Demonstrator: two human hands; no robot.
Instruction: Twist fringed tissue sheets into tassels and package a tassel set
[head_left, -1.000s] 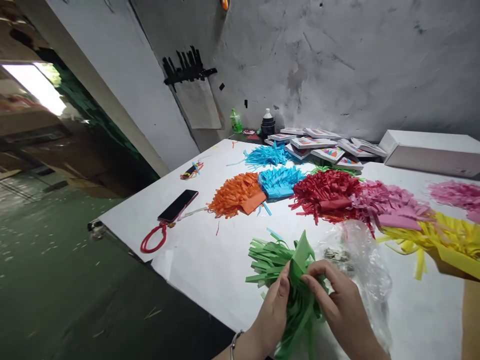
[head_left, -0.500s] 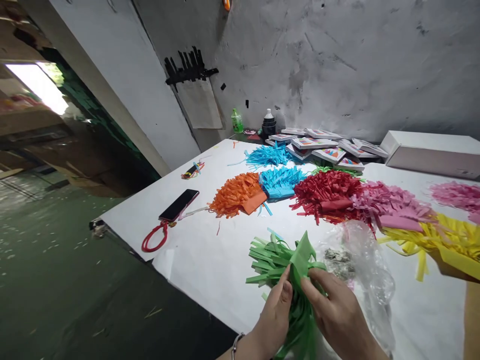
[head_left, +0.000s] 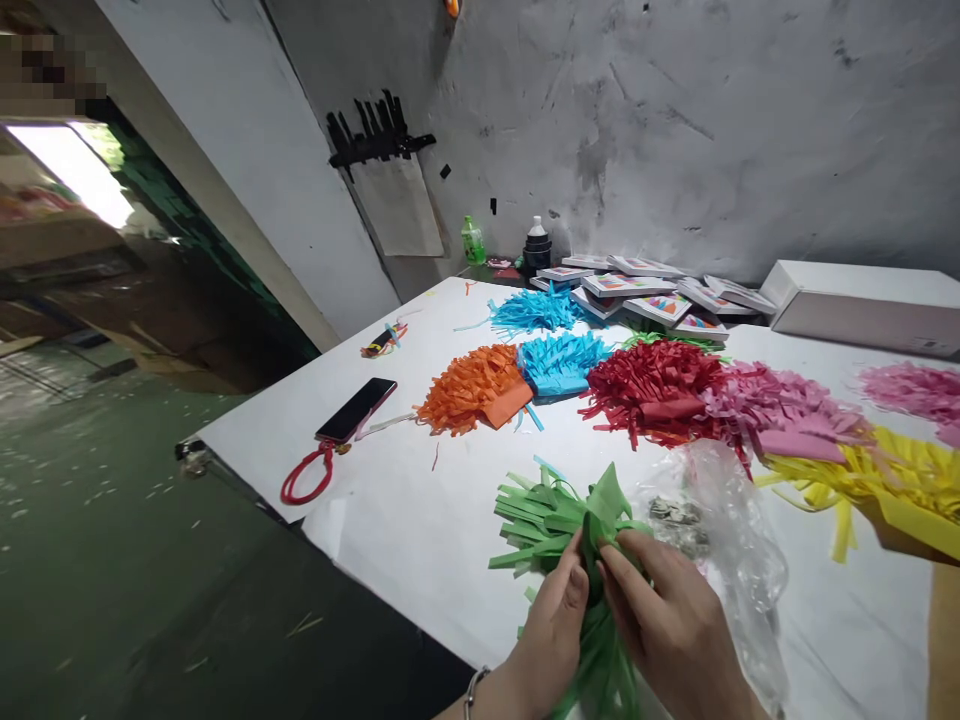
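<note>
Indoors, hands (head_left: 551, 625) (head_left: 667, 625) pinch green fringe (head_left: 536, 515) at a perhaps-papered white table (head_left: 390, 500).

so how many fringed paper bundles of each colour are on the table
blue bundles: 2
orange bundle: 1
red bundle: 1
pink bundles: 2
yellow bundle: 1
green bundles: 2, one held, one mostly hidden behind the red
total: 9

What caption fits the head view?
Left hand and right hand pinch green paper strips at a white table.
</note>
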